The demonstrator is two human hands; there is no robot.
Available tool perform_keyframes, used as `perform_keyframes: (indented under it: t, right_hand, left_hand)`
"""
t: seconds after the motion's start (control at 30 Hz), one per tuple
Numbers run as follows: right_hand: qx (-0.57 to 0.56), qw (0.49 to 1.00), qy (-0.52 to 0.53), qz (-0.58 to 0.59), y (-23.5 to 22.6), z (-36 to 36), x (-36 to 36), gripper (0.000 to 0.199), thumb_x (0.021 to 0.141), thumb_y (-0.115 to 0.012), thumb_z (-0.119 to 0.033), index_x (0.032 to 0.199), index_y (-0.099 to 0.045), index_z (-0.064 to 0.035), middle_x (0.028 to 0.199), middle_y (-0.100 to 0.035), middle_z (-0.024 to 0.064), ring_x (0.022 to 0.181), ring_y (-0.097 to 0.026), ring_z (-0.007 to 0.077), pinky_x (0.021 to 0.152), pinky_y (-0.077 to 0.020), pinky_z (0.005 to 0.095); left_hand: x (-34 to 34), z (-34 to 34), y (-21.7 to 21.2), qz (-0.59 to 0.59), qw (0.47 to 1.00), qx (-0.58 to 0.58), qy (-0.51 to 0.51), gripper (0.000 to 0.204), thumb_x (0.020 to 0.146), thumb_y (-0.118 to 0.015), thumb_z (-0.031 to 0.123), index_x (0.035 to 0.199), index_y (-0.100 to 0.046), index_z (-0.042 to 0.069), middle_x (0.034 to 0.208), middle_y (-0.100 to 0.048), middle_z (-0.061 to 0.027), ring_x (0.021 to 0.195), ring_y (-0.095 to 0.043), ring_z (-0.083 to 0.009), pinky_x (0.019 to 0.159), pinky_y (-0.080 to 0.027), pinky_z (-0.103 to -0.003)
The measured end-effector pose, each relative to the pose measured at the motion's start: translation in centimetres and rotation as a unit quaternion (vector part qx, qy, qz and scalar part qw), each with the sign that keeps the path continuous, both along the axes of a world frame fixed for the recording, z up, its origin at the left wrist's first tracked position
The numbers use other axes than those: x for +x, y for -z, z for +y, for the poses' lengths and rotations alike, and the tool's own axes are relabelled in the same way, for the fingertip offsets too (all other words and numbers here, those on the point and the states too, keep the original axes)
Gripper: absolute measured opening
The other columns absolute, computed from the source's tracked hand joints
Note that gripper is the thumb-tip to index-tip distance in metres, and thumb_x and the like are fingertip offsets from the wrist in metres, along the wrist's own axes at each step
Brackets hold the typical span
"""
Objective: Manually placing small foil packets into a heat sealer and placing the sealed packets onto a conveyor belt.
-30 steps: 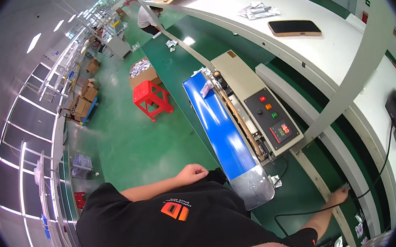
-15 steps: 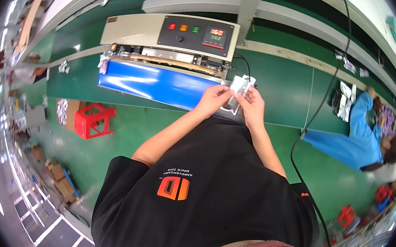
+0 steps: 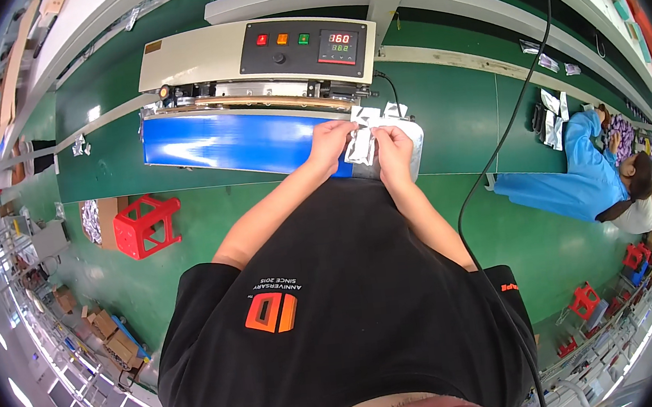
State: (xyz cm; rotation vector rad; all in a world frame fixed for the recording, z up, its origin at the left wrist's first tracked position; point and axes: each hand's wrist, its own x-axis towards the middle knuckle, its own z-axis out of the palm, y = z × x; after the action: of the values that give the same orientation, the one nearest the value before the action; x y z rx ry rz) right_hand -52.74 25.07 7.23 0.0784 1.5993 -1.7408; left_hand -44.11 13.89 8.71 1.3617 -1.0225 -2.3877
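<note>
Both hands work at the right end of a band sealing machine (image 3: 194,55) with a blue conveyor belt (image 3: 234,143). My left hand (image 3: 328,145) pinches the left upper edge of a small silver foil pouch (image 3: 360,150). At the pouch's other side, my right hand (image 3: 395,154) grips it between thumb and fingers. The pouch hangs between the two hands, just off the belt's end. More silver foil (image 3: 395,109) shows behind my right hand, and whether it is separate pouches I cannot tell. A pale silvery sheet or tray lies partly hidden under my right hand.
A black cable (image 3: 494,157) hangs across the right side. Silver packets (image 3: 551,120) lie on the green table (image 3: 460,124) near a co-worker in blue (image 3: 574,172). A red stool (image 3: 146,225) and a carton (image 3: 112,222) stand on the floor at left.
My view has shifted, so the machine sits further left and more level. The pouch has turned and now hangs flatter between my hands, which are a little further apart.
</note>
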Motion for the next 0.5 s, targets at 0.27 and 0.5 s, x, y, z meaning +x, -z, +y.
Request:
perform_keyframes:
  t: [0.27,0.5]
  right_hand:
    - [0.000,0.998,0.049,-0.033,-0.1,-2.2,0.9,0.012,0.082,-0.066,-0.007,0.074,-0.061,-0.0003,0.064,-0.058,0.0010,0.051,-0.049,0.0067,0.046,-0.0380,0.0220]
    - [-0.003,0.998,0.018,-0.053,-0.4,-4.1,1.8,0.012,0.083,-0.066,-0.008,0.075,-0.061,0.0006,0.066,-0.060,0.0028,0.053,-0.055,0.0084,0.047,-0.0435,0.0222]
  left_hand:
    - [0.6,-1.9,0.4,-0.017,0.999,0.025,-0.016,0.011,0.083,-0.066,0.009,0.089,-0.066,-0.001,0.081,-0.068,-0.0074,0.068,-0.064,-0.0142,0.061,-0.052,-0.028]
    - [2.1,-3.7,1.3,-0.026,0.999,0.010,-0.026,0.011,0.084,-0.065,0.009,0.088,-0.066,-0.001,0.081,-0.067,-0.0077,0.068,-0.064,-0.0147,0.060,-0.052,-0.028]
